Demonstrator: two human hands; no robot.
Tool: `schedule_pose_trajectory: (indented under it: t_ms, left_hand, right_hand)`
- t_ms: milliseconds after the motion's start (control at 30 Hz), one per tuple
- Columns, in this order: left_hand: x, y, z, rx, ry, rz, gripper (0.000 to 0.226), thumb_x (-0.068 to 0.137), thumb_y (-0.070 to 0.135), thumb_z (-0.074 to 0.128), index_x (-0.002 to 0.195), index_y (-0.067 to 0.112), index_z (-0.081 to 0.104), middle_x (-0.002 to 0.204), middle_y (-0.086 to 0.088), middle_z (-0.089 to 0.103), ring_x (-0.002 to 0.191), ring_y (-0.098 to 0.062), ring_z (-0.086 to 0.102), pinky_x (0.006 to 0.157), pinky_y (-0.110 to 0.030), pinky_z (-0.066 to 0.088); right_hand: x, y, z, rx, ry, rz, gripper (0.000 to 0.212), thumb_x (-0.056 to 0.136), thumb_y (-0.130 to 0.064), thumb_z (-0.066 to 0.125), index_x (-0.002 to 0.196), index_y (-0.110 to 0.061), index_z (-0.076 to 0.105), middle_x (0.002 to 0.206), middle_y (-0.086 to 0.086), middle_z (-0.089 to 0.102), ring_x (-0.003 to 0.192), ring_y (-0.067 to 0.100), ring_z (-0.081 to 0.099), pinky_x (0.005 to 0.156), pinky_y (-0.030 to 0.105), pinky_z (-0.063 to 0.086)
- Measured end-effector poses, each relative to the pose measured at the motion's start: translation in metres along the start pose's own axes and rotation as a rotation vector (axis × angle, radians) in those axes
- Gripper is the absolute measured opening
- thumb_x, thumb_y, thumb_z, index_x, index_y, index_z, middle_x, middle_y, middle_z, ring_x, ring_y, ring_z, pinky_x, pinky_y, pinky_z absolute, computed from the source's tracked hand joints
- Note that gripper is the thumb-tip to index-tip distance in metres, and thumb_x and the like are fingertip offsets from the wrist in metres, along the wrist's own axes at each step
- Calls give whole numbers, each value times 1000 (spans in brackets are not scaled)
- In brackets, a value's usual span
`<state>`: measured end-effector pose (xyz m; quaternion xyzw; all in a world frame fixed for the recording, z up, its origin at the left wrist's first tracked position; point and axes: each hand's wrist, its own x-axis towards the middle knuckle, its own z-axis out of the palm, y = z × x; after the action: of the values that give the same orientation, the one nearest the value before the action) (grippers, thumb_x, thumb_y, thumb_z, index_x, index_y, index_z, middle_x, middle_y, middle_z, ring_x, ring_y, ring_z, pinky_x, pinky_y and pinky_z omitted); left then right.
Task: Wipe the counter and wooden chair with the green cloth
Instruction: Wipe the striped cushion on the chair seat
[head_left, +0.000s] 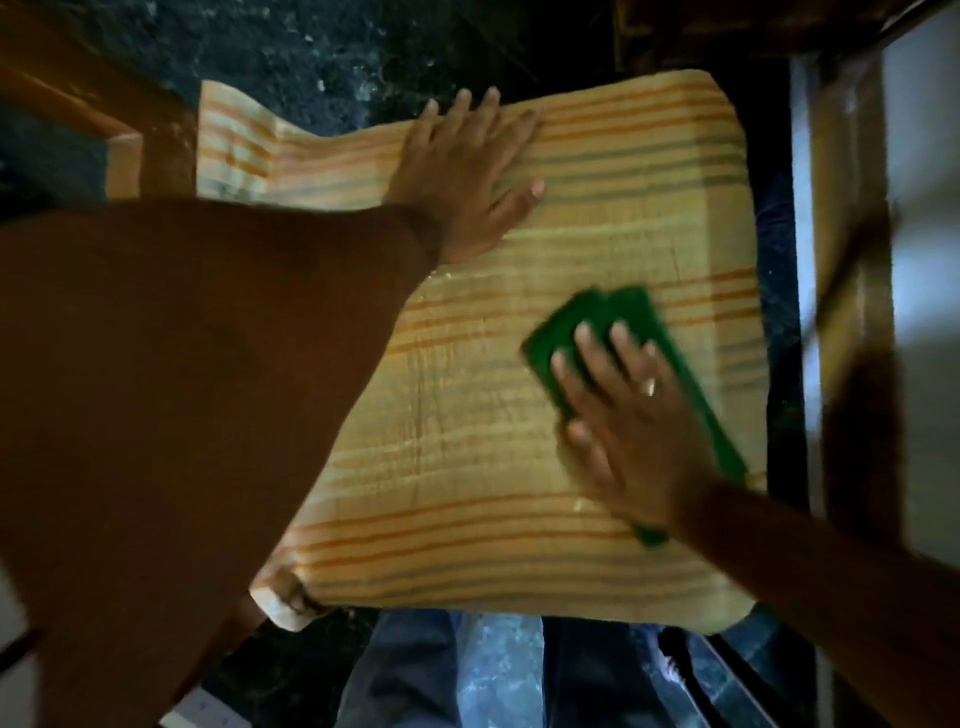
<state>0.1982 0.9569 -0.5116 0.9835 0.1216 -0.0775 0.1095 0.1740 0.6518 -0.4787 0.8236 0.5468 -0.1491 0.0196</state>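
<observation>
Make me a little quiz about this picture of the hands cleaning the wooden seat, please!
1. True or false: the green cloth lies under the right hand.
2. What is the left hand doing? A) lifting the cloth B) resting flat on the wooden seat C) holding a cup
3. Fill in: the cloth is on the ____ half of the seat, as the camera sees it.

Key: 1 true. 2 B: its fingers are spread and it holds nothing. 3 right.
</observation>
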Motion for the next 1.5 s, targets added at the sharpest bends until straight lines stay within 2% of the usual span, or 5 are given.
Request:
schedule_pose_trajectory:
  t_ms: [233,633,933,1133,1500]
  left_hand:
    - [2,3,7,18,41,-2,74,96,68,22,158,27,19,161,-17,30,145,-38,33,118,-53,20]
    - [6,0,18,32,97,13,72,95,67,20,155,27,21,156,-17,39,137,-38,43,113,-53,28]
    - [4,-1,16,-3,114,16,71,96,65,26,156,27,22,156,-17,39,138,-37,42,114,-54,26]
    - [-8,-22,-6,77,5,129,73,97,63,25,157,21,22,155,-17,40,138,-36,42,117,-52,24]
    - [-28,-114,-8,-7,49,-39,44,103,53,15,84,28,46,89,-19,68,71,-31,55,69,-36,33]
  right_hand:
    - [-59,-24,7,-11,-151,-448,57,96,-39,44,151,-26,36,160,5,29,145,31,35,119,47,21]
    - [59,29,-26,-40,29,191,68,94,-43,34,156,-19,19,163,20,14,149,43,14,118,56,13]
    - [-24,-60,23,38,-111,-473,73,87,-39,53,154,-24,30,163,8,26,150,32,19,123,47,6]
    - [28,19,-15,-31,33,99,77,86,-35,49,155,-20,16,162,18,15,148,41,10,117,53,8]
    - [139,-114,-25,0,-102,-99,71,89,-36,15,156,-11,19,164,18,14,150,44,10,119,56,10]
